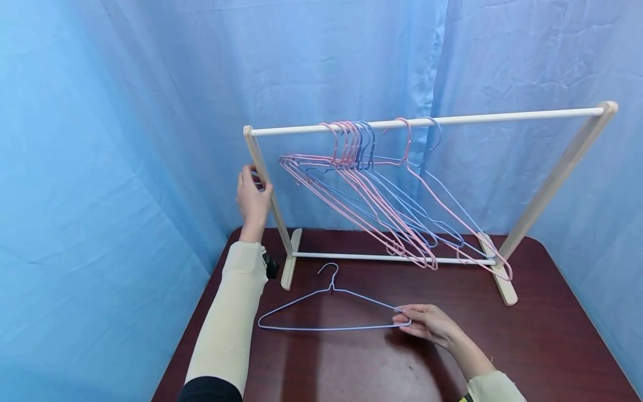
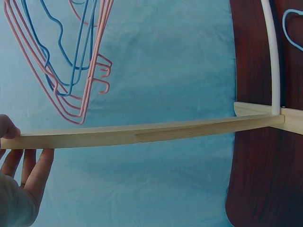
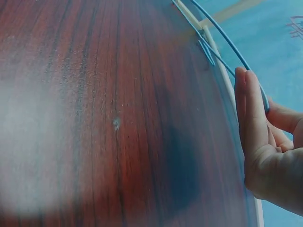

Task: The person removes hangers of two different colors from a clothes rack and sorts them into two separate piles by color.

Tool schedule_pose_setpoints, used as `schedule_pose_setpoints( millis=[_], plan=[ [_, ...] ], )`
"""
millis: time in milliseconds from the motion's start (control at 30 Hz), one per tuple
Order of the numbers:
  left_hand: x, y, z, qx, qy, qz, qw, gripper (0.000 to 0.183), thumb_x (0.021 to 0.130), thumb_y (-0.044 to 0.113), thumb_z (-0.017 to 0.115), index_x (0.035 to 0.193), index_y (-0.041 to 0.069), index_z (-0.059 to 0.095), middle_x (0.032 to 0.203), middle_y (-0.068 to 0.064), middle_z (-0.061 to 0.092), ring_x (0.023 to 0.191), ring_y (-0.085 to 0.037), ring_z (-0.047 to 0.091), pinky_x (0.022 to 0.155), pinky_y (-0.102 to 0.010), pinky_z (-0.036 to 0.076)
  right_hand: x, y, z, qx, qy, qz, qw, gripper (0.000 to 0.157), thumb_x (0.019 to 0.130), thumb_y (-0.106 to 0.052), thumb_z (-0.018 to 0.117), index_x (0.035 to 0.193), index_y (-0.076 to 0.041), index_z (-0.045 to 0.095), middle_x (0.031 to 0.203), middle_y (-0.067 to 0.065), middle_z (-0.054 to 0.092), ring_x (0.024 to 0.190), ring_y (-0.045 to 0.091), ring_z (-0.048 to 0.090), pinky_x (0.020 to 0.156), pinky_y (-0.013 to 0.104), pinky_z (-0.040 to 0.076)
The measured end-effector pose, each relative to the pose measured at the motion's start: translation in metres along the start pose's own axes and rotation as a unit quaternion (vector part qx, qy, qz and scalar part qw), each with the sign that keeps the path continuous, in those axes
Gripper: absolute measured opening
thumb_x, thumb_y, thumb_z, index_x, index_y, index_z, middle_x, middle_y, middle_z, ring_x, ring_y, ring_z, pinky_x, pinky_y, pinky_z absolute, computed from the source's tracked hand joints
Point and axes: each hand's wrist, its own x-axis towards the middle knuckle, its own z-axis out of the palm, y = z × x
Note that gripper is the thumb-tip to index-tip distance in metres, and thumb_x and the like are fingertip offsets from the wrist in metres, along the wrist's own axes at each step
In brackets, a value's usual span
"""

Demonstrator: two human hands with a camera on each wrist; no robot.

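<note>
My left hand [image 1: 253, 198] grips the left wooden upright [image 1: 281, 223] of a clothes rack, thumb on one side and fingers on the other, as the left wrist view also shows. In my right hand [image 1: 429, 324] is the right corner of a blue wire hanger [image 1: 326, 329], pinched between thumb and fingers. Its hook points up and away from me, in front of the rack's lower rail. The right wrist view shows this hanger [image 3: 222, 35] running up from my fingers, over the tabletop. Several pink and blue hangers [image 1: 382, 206] hang from the white top rail [image 1: 477, 119].
The rack stands on a dark red wooden table [image 1: 346, 368], on two wooden feet [image 1: 502, 287]. A white lower rail [image 1: 346, 257] joins its uprights. The right upright [image 1: 557, 181] leans outward in the head view. Blue curtains [image 1: 150, 139] hang behind and at both sides.
</note>
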Motion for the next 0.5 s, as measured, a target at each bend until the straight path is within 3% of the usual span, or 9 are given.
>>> schedule_pose_setpoints(
  millis=[167, 300, 400, 500],
  plan=[
    [-0.001, 0.0, 0.001, -0.002, -0.003, -0.005, 1.0, 0.037, 0.096, 0.014, 0.061, 0.131, 0.008, 0.05, 0.122, -0.018, 0.056, 0.107, -0.033, 0.063, 0.091, -0.05, 0.054, 0.008, 0.005, 0.004, -0.028, 0.02, -0.003, 0.999, 0.029, 0.104, -0.006, 0.045, 0.123, 0.01, 0.059, 0.095, 0.004, 0.077, 0.087, 0.01, 0.074, 0.085, 0.028, 0.06],
    [-0.001, 0.0, 0.001, 0.001, 0.0, -0.002, 1.0, 0.037, 0.096, 0.014, 0.061, 0.131, 0.008, 0.05, 0.121, -0.018, 0.056, 0.107, -0.033, 0.064, 0.091, -0.05, 0.054, 0.012, 0.011, 0.01, -0.096, 0.067, -0.002, 0.993, 0.043, 0.102, -0.006, 0.049, 0.133, 0.023, 0.043, 0.093, 0.006, 0.076, 0.082, 0.011, 0.073, 0.079, 0.026, 0.061],
    [0.0, -0.001, 0.002, 0.005, 0.001, 0.001, 1.0, 0.037, 0.096, 0.014, 0.061, 0.131, 0.008, 0.05, 0.122, -0.018, 0.056, 0.107, -0.033, 0.064, 0.09, -0.05, 0.054, 0.013, 0.014, 0.015, -0.181, 0.109, -0.013, 0.977, 0.048, 0.097, -0.002, 0.057, 0.132, 0.026, 0.04, 0.09, 0.009, 0.075, 0.076, 0.013, 0.072, 0.073, 0.029, 0.062],
    [0.0, -0.001, 0.001, 0.001, 0.002, 0.0, 1.0, 0.037, 0.096, 0.014, 0.061, 0.131, 0.008, 0.05, 0.122, -0.018, 0.056, 0.107, -0.033, 0.064, 0.091, -0.05, 0.054, 0.013, 0.016, 0.021, -0.284, 0.153, -0.033, 0.946, 0.045, 0.09, 0.002, 0.066, 0.126, 0.023, 0.049, 0.086, 0.011, 0.073, 0.071, 0.018, 0.072, 0.068, 0.033, 0.063]
  ],
)
